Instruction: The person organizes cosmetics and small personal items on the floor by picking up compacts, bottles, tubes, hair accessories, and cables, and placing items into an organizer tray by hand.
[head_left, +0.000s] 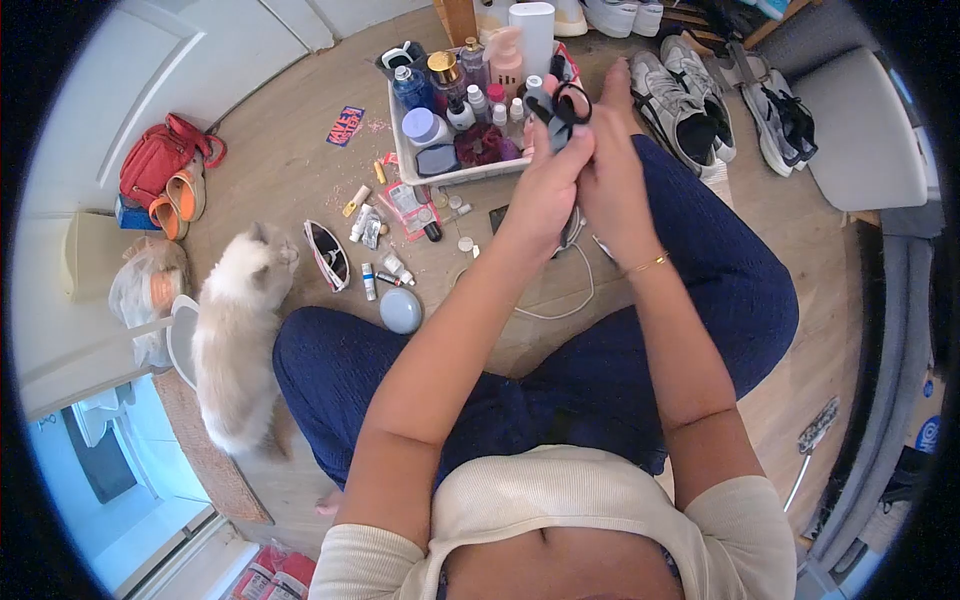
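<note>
My left hand and my right hand are together in front of the basket's near right corner. Between them they grip a small dark bundle of black and grey loops; its exact kind is unclear. Fingers on both hands are closed and partly hidden. Just beyond stands a white basket filled with bottles, including a gold-capped bottle, a blue bottle, a pink pump bottle and a lilac-lidded jar. Below my hands a white cable curves over the floor.
Small cosmetics, an open pouch and a round blue-grey case lie on the floor left of my hands. A cream cat sits farther left. Grey sneakers stand at right, a red bag at far left.
</note>
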